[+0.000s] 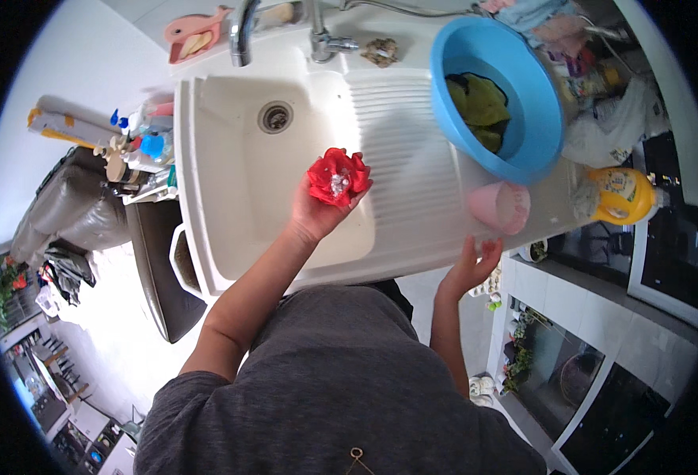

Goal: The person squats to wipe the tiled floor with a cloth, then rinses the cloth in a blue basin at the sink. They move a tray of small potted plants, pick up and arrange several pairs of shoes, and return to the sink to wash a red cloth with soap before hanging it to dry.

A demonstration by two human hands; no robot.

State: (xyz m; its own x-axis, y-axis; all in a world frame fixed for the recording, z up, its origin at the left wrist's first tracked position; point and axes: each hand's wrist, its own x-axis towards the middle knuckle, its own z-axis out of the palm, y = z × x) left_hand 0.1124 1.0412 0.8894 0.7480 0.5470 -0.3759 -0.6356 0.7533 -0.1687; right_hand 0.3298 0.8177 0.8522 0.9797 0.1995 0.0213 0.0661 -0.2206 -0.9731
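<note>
Palm up over the white laundry sink [230, 208], my left hand [320, 217] holds a bunched red cloth [332, 172]. White powder lies in the middle of the cloth. My right hand [467, 267] is at the front edge of the washboard [405, 166], its fingers apart and nothing in them. Just beyond its fingertips is a pink plastic cup [494, 206], tilted on the counter; whether they touch it cannot be told. Behind the cup, a blue basin [542, 127] contains dark yellow-green fabric [482, 104].
A chrome faucet [242, 35] reaches over the sink's back, near the drain [276, 117]. A pink whale-shaped soap dish [185, 29] sits at back left. To the right stands a yellow detergent bottle [625, 196]. Several bottles [141, 148] crowd the left side.
</note>
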